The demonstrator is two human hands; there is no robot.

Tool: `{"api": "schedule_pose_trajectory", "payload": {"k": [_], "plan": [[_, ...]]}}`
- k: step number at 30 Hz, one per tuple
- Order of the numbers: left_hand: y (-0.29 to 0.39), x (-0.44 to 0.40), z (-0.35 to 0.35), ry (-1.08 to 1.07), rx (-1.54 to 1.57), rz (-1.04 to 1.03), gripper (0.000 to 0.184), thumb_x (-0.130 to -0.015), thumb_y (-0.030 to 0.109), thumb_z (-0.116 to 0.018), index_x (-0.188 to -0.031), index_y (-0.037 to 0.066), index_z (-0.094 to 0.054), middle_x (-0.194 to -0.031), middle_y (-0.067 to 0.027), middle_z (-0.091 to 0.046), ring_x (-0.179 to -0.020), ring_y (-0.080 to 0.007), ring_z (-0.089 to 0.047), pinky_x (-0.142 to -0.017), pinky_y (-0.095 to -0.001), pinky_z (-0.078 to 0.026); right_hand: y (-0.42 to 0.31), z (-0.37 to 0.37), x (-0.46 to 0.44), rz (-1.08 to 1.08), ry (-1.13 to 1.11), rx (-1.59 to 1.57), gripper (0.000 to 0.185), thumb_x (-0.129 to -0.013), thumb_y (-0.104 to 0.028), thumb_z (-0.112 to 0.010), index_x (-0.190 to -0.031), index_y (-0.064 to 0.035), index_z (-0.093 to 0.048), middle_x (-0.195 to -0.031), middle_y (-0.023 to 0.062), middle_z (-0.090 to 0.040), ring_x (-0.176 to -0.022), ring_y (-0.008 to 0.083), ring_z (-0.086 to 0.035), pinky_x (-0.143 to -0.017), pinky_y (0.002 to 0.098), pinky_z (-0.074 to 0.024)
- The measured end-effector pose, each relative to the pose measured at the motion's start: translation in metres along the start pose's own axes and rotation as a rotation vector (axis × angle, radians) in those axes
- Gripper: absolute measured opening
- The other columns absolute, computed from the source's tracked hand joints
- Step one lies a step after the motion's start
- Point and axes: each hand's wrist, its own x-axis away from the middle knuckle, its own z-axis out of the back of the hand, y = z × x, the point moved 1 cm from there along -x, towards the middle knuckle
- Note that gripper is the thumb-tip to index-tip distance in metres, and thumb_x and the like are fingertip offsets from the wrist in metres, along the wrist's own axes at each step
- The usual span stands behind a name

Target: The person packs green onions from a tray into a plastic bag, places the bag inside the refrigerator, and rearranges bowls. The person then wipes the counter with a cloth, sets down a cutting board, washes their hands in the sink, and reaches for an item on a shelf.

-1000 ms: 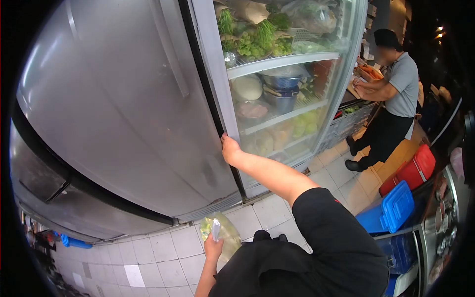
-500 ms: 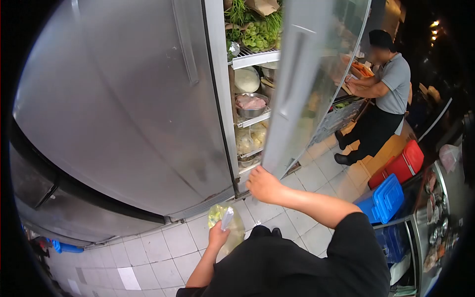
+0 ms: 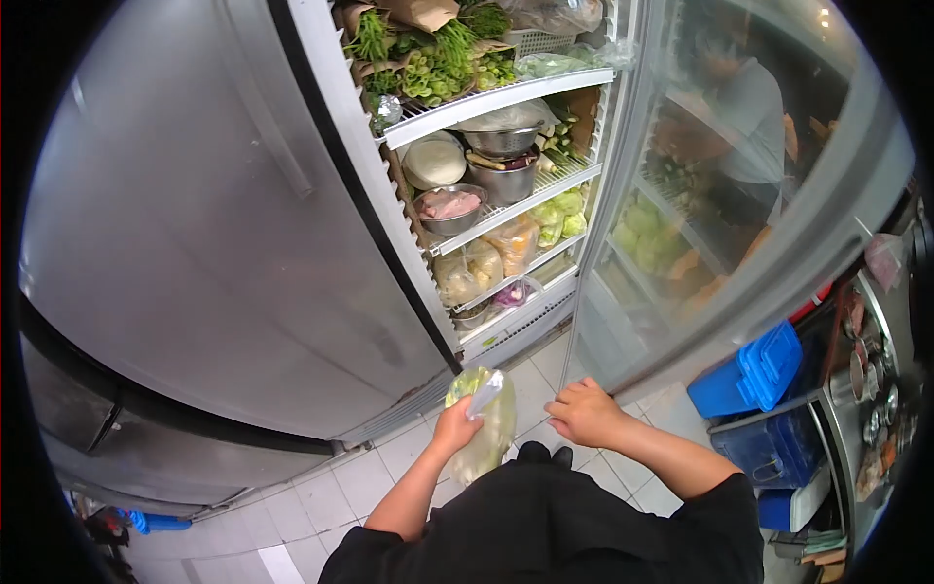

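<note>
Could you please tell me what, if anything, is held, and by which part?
The left hand grips a plastic bag, apparently by its gathered neck; the right hand appears empty.

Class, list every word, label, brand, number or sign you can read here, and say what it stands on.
Readable text: none.
Green mark on the lower fridge panel: too small to tell whether it holds lettering.
Clear bag in the left hand: no legible wording.
Open glass door: no legible wording.
Blue lidded bin: no legible wording.
</note>
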Motion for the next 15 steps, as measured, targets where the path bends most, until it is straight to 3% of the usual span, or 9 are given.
{"api": "schedule_pose_trajectory", "payload": {"k": [2,4,6,8,10,12,13,15], "plan": [[0.017,-0.015,-0.003,0.008,0.010,-0.014,0.030,-0.076,0.020,-0.068,-0.103,0.008,-0.061,-0.088,-0.0193,-0.067,-0.085,-0.0389,-0.065,-0.073,-0.0441,-0.051,0.015,0.008,0.022,-0.077,-0.038,-0.212,0.020,-0.083,-0.028,-0.066,-0.095,-0.0119,-0.066,-0.087,0.0079,-0.061,-0.090,0.0289,-0.060,-0.079,0.0432,-0.0450],[0.029,-0.027,-0.009,0.004,-0.079,-0.019,0.028,-0.075,0.019,-0.068,-0.100,0.008,-0.061,-0.086,-0.0185,-0.067,-0.084,-0.0382,-0.065,-0.072,-0.0435,-0.051,0.029,0.002,0.058,-0.082,-0.306,-0.480,0.030,-0.089,-0.036,-0.059,-0.101,-0.0096,-0.068,-0.094,0.0124,-0.066,-0.095,0.0345,-0.062,-0.079,0.0466,-0.0486],[0.043,-0.038,-0.014,0.024,-0.079,-0.031,0.027,-0.075,0.019,-0.068,-0.099,0.007,-0.060,-0.086,-0.0183,-0.067,-0.083,-0.0381,-0.065,-0.071,-0.0436,-0.051,0.036,-0.002,0.101,-0.275,-0.859,-0.485,0.041,-0.091,-0.043,-0.054,-0.104,-0.0074,-0.068,-0.102,0.0158,-0.069,-0.097,0.0367,-0.064,-0.082,0.0471,-0.0506],[0.056,-0.045,-0.019,0.045,-0.073,-0.042,0.026,-0.075,0.018,-0.068,-0.097,0.007,-0.059,-0.085,-0.0181,-0.066,-0.082,-0.0379,-0.065,-0.071,-0.0436,-0.051,0.074,-0.058,0.186,-0.531,-1.021,-0.419,0.047,-0.089,-0.047,-0.053,-0.104,-0.0045,-0.068,-0.106,0.0188,-0.069,-0.100,0.0376,-0.063,-0.085,0.0463,-0.0503],[0.067,-0.052,-0.028,0.019,-0.013,-0.017,0.026,-0.075,0.018,-0.068,-0.097,0.007,-0.059,-0.085,-0.0184,-0.066,-0.081,-0.0378,-0.065,-0.070,-0.0437,-0.051,0.138,-0.129,0.285,-0.776,-0.805,-0.394,0.045,-0.086,-0.042,-0.060,-0.105,-0.0025,-0.067,-0.106,0.0222,-0.068,-0.100,0.0383,-0.064,-0.088,0.0433,-0.0503],[0.072,-0.063,-0.041,0.005,-0.042,-0.020,0.027,-0.075,0.019,-0.068,-0.099,0.008,-0.060,-0.086,-0.0184,-0.067,-0.082,-0.0374,-0.065,-0.071,-0.0437,-0.051,0.184,-0.138,0.324,-1.418,-0.499,-0.660,0.032,-0.081,-0.020,-0.065,-0.110,-0.0073,-0.070,-0.106,0.0171,-0.070,-0.099,0.0311,-0.065,-0.087,0.0393,-0.0507],[0.076,-0.069,-0.045,-0.021,-0.074,-0.035,0.029,-0.075,0.019,-0.068,-0.101,0.009,-0.061,-0.087,-0.0183,-0.067,-0.083,-0.0370,-0.066,-0.071,-0.0438,-0.051,0.193,-0.139,0.328,-1.411,-0.505,-0.662,0.032,-0.081,-0.020,-0.065,-0.110,-0.0073,-0.070,-0.106,0.0171,-0.070,-0.099,0.0311,-0.065,-0.087,0.0393,-0.0507],[0.090,-0.078,-0.054,-0.082,-0.117,-0.001,0.029,-0.075,0.020,-0.068,-0.102,0.010,-0.061,-0.088,-0.0183,-0.067,-0.085,-0.0373,-0.065,-0.072,-0.0442,-0.051,0.208,-0.138,0.335,-1.146,0.143,-0.872,0.050,-0.076,-0.004,-0.066,-0.126,-0.0079,-0.062,-0.115,0.0125,-0.066,-0.097,0.0221,-0.063,-0.083,0.0313,-0.0504]]}}
